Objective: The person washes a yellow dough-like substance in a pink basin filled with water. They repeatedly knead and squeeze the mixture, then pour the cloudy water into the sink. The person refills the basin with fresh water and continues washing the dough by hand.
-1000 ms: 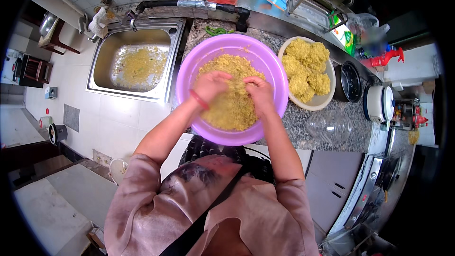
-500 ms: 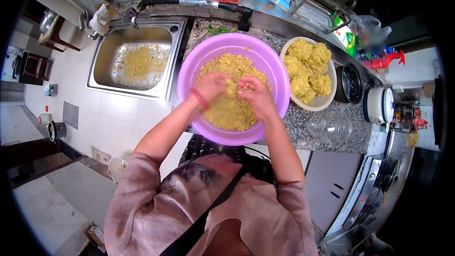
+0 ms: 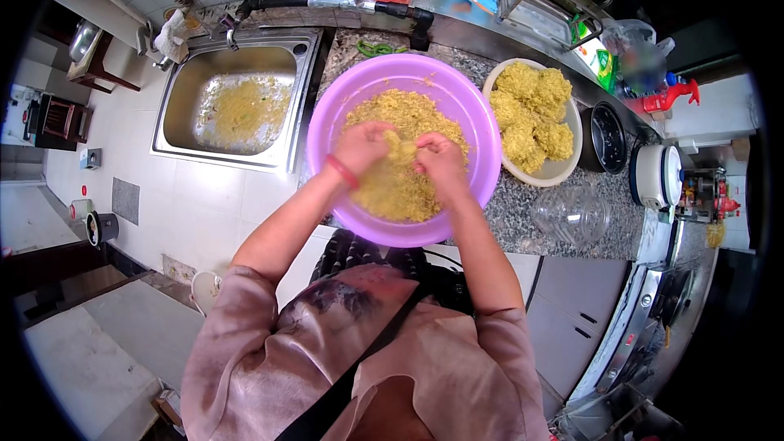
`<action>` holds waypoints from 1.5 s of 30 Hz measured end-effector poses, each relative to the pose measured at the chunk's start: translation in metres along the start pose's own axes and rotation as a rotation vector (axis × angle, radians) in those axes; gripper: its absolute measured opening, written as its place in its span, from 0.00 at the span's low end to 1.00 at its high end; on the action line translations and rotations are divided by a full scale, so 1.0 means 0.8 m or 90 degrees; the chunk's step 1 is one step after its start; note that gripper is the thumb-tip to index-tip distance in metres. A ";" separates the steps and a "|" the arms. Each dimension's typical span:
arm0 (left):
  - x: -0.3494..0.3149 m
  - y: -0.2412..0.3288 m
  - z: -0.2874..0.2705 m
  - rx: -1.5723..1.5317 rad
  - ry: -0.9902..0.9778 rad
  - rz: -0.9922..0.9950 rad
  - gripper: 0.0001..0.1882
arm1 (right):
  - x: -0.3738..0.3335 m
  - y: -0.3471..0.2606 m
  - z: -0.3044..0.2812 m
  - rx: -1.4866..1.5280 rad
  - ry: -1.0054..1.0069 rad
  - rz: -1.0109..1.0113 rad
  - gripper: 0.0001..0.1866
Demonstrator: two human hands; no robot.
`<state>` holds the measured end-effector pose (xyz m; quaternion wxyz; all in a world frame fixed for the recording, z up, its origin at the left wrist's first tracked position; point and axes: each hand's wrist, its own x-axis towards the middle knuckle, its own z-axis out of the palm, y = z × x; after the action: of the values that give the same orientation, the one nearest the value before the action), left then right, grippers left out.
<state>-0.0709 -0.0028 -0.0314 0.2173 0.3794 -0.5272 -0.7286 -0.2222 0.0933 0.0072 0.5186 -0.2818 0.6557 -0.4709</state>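
Observation:
A big purple basin (image 3: 327, 106) holds a loose, crumbly yellow shredded mixture (image 3: 408, 110). Over the middle of it my left hand (image 3: 362, 151), with a red band at the wrist, has its fingers closed on a small clump of the yellow mixture. Facing it from the other side, my right hand (image 3: 443, 167) pinches the same clump, its fingertips a little apart from the left ones. Blurred yellow bits lie just below the hands. Right of the basin stands a cream bowl (image 3: 495, 82) piled with several rough balls (image 3: 523, 118) of similar yellow mixture.
Left of the counter is a steel sink (image 3: 171, 126) with yellow scraps on its bottom. Green peppers (image 3: 374, 48) lie behind the basin. A clear plastic jar (image 3: 572, 216), a black pot (image 3: 604, 139) and a white cooker (image 3: 656, 175) stand to the right.
My fingers have drawn in on the clump; the right hand's fingers are more curled than before. Both hands stay over the basin, and the view has shifted slightly.

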 end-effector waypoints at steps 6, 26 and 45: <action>-0.007 0.011 0.001 0.119 -0.040 -0.001 0.18 | 0.007 0.009 0.001 -0.130 0.001 -0.070 0.13; -0.012 0.014 0.020 -0.076 0.210 -0.198 0.31 | 0.030 0.041 -0.034 -0.138 0.188 0.299 0.48; 0.004 0.017 0.012 -0.395 -0.032 -0.351 0.26 | 0.027 0.041 -0.038 0.410 -0.015 0.222 0.39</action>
<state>-0.0814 -0.0039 -0.0181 0.1048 0.4048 -0.1659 -0.8931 -0.2539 0.0980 -0.0309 0.6608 0.0070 0.5059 -0.5545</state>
